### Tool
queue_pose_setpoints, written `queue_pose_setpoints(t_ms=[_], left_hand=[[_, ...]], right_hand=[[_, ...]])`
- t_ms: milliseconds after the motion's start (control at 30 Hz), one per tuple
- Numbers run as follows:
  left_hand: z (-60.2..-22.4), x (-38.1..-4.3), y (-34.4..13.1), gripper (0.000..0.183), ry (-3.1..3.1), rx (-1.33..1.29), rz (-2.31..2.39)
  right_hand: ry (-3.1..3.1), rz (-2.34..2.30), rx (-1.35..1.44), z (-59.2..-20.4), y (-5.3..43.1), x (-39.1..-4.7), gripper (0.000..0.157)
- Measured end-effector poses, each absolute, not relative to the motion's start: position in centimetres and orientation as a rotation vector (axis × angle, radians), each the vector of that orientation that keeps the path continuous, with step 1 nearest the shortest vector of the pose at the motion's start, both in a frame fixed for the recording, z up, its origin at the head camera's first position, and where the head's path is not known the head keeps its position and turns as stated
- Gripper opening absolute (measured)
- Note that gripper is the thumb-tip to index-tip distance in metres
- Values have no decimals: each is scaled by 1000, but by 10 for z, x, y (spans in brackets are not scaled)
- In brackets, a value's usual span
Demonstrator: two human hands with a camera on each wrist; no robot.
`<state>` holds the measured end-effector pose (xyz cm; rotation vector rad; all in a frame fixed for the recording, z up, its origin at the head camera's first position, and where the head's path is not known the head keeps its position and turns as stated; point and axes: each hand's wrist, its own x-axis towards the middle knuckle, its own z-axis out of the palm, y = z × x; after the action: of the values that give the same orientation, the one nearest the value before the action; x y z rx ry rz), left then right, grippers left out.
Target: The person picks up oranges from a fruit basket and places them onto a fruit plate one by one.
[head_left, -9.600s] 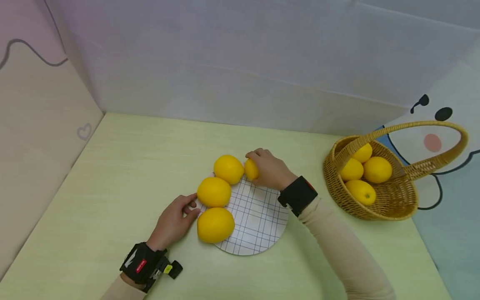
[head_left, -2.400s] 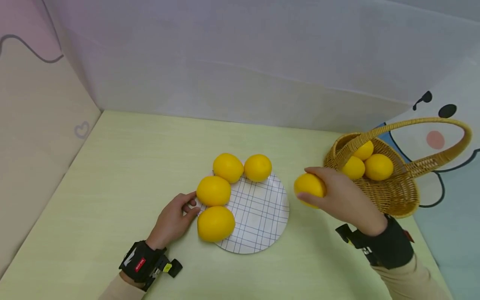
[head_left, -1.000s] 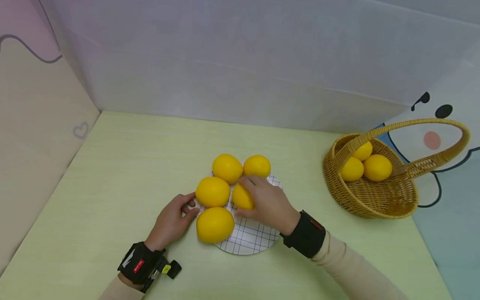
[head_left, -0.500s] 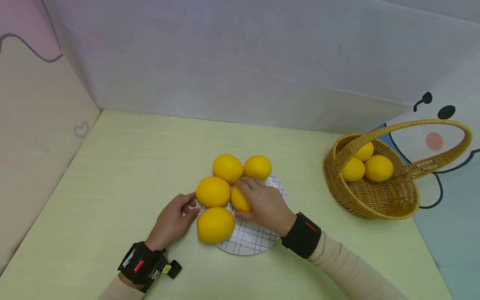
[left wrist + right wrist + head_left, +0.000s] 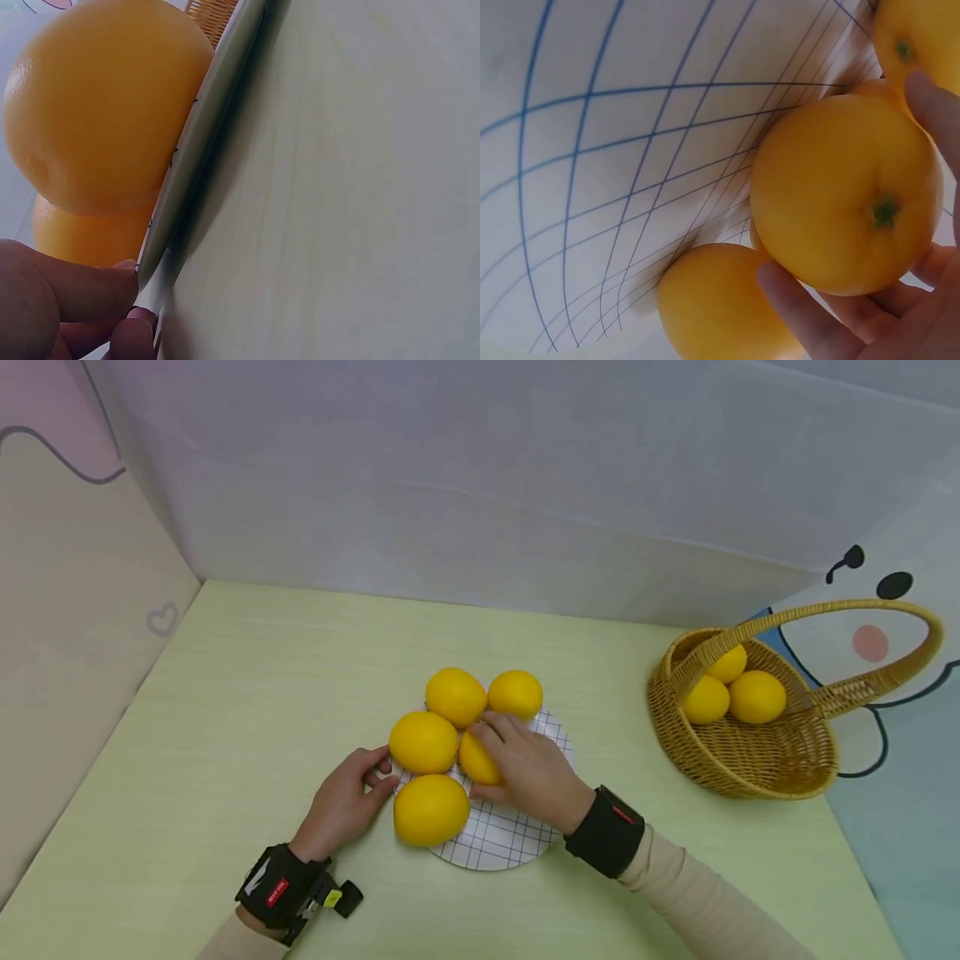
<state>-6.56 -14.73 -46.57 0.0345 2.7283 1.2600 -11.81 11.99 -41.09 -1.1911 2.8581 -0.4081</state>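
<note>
I have the right hand (image 5: 534, 774) over the flat, round white plate with a thin blue grid pattern (image 5: 498, 843), its fingers curled round a smooth, yellow, rounded fruit (image 5: 478, 758) just left of the plate's middle. From the right wrist view I see the green stem mark of this held fruit and digits set against opposite sides of it; I can't tell whether its underside bears on the plate. The left hand (image 5: 347, 802) is at the plate's left rim, digits bent and close together, and I read the fingertips in the left wrist view as pinching that rim.

Four more yellow fruits are on the plate: the far-left fruit (image 5: 456, 697) and the far-right fruit (image 5: 515, 694) side by side along its far edge, the middle-left fruit (image 5: 423, 742) at its left rim just beside the held one, and the near-left fruit (image 5: 432, 810) at its near-left rim.

Well to the plate's right I see an oval, tan wicker basket with a high arched handle (image 5: 682, 752), holding three yellow fruits (image 5: 757, 697). Under the plate spreads a pale yellow-green, wood-grained tabletop (image 5: 300, 668); beyond it rises a pale greyish wall (image 5: 450, 510).
</note>
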Motion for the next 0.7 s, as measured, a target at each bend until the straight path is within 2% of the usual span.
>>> queue_pose_setpoints(t_ms=[233,700], left_hand=[[-465,-66,-147,44,2731,42,1263],[-468,-67,-146,46,2725,32,1262]], right_hand=[[2853,-407,-1209,-408,125,-117,67],[2885,-395,-1193,-406,128,-117,72]])
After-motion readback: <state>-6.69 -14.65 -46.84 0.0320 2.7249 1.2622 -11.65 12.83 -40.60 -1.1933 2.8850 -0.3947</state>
